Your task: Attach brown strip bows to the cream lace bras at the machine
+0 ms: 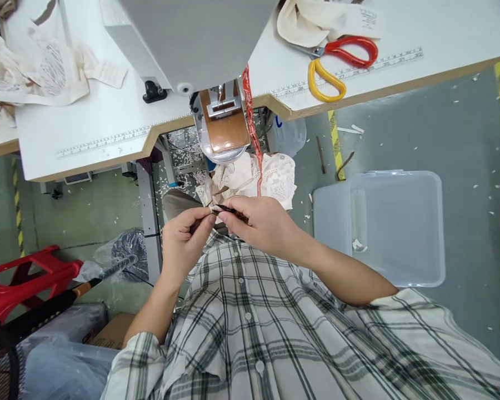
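Observation:
In front of my shirt, my left hand (189, 236) is closed in a pinch on a small edge of cream fabric. My right hand (260, 222) grips a small black pointed tool (225, 208), whose tip meets the fabric at the left fingertips; most of the tool is hidden by my fingers. Beyond both hands, a cream lace garment (277, 175) lies bunched over my lap. A red cord (252, 119) hangs from beside the sewing machine (191, 39) down across the garment. Above the lap is the machine's bed (227, 133), with its needle and presser foot over it.
Scissors with red and yellow handles (327, 64) rest on the white table (87, 125), near a printed ruler strip. More cream lace garments (50, 66) are piled at left. A clear plastic bin (400, 228) stands on the floor at right, a red stool (29, 278) at left.

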{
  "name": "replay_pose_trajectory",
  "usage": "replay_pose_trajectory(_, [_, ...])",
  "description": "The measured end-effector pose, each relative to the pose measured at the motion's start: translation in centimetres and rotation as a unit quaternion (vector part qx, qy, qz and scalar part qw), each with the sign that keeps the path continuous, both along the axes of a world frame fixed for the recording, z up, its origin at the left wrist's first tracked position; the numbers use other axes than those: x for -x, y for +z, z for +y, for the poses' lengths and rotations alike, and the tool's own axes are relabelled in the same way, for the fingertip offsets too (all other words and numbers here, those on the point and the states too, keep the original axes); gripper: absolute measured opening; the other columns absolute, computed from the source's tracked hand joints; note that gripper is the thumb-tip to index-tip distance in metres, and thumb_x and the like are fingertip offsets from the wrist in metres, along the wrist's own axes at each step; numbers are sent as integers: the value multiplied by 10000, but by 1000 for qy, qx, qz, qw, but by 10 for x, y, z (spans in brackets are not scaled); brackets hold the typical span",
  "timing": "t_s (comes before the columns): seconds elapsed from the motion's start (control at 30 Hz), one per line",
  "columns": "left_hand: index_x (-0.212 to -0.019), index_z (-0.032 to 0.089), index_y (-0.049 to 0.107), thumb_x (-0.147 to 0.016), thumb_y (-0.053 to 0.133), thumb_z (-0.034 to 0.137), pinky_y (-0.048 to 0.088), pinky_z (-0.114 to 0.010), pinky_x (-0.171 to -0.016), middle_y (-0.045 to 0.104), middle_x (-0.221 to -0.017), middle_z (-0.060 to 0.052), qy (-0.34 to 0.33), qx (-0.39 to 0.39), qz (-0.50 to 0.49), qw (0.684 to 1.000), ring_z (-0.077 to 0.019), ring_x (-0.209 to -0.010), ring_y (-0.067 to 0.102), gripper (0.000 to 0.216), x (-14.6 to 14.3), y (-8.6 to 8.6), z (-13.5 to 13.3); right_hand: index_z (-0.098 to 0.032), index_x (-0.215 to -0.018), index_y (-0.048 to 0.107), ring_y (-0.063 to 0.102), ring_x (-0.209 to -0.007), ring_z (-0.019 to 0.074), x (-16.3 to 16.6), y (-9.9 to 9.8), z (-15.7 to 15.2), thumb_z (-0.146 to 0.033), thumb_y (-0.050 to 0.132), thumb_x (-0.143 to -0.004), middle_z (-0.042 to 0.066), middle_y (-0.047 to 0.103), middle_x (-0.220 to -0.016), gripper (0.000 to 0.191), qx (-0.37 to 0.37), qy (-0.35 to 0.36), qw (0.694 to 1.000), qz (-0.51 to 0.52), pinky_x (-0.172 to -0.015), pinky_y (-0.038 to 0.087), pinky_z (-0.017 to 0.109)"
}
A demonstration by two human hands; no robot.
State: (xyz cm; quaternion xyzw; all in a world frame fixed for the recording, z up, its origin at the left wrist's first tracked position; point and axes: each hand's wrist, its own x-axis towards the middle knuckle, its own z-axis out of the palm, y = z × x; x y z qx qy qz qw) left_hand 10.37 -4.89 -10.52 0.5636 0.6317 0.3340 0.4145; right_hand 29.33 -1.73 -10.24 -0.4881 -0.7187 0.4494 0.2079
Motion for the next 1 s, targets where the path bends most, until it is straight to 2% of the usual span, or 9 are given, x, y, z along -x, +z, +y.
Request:
replay_pose_trajectory(0.1, [-970, 217, 804, -866, 729, 316, 520, -262, -713, 780, -910, -51, 19, 18, -45, 999, -178, -819, 685, 162, 0, -6, -2, -174, -798, 596, 492, -567, 106, 2, -9, -4, -314, 515, -975, -14, 606, -650, 240, 24, -20, 999, 44, -551, 293, 249])
replay_pose_trajectory(0.17, [-963, 216, 804, -856, 743, 313, 522, -259, -714, 780, -899, -46, 27, 28, -80, 996, -169, -799, 681, 156, 0, -8, -3, -177, -830, 602, 501, -560, 106, 6, -15, -8, -352, 520, -975, -19, 597, -638, 242, 69, -38, 990, 114, -541, 335, 238])
replay_pose_trajectory(0.3, [-944, 221, 804, -839, 764, 300, 526, -250, -720, 785, -888, -39, 38, 38, -134, 989, -153, -773, 677, 138, -1, -7, -3, -177, -931, 607, 543, -562, 107, 13, -22, -16, -421, 544, -962, -30, 588, -645, 254, 173, -80, 942, 276, -530, 415, 225])
replay_pose_trajectory(0.37, [-931, 214, 803, -831, 770, 312, 528, -255, -708, 782, -873, -44, 48, 44, -142, 988, -158, -766, 678, 143, -1, -5, -2, -176, -969, 612, 549, -565, 105, 12, -22, -16, -411, 543, -960, -31, 591, -655, 245, 184, -76, 937, 287, -527, 421, 221])
replay_pose_trajectory(0.5, [-911, 197, 799, -812, 785, 339, 493, -244, -627, 759, -806, -42, 72, 50, -129, 988, -141, -682, 633, 174, 1, -2, -2, -172, -958, 645, 567, -633, 110, 1, -13, -7, -330, 605, -913, -13, 650, -737, 169, 103, -37, 979, 174, -575, 420, 223])
replay_pose_trajectory(0.6, [-914, 202, 798, -809, 788, 346, 431, -223, -563, 737, -760, -23, 72, 47, -102, 991, -114, -614, 567, 179, 2, -1, -4, -171, -960, 663, 577, -667, 112, -4, -6, 1, -310, 664, -871, -1, 685, -818, 165, 4, -67, 992, 105, -615, 419, 233])
replay_pose_trajectory(0.77, [-927, 197, 796, -862, 725, 344, 388, -228, -542, 722, -751, -29, 24, 3, -7, 1000, -115, -588, 539, 176, 0, 4, -7, -180, -927, 705, 627, -763, 148, 2, -2, 7, -227, 581, -903, 31, 711, -868, 135, -150, -14, 988, 43, -670, 426, 263])
replay_pose_trajectory(0.83, [-921, 188, 791, -879, 695, 329, 384, -230, -545, 711, -730, -28, 5, -20, 31, 999, -114, -576, 530, 176, -1, 7, -7, -181, -935, 707, 634, -804, 166, 5, 0, 8, -210, 565, -902, 43, 711, -897, 148, -177, 15, 984, -8, -649, 404, 272])
replay_pose_trajectory(1.0, [-924, 187, 772, -856, 650, 218, 344, -228, -527, 619, -587, 20, -41, -47, 107, 992, -101, -505, 466, 142, -6, 9, -4, -161, -877, 680, 579, -723, 170, 9, 9, 11, -235, 599, -910, 62, 676, -866, 116, -215, 81, 960, -159, -572, 295, 306])
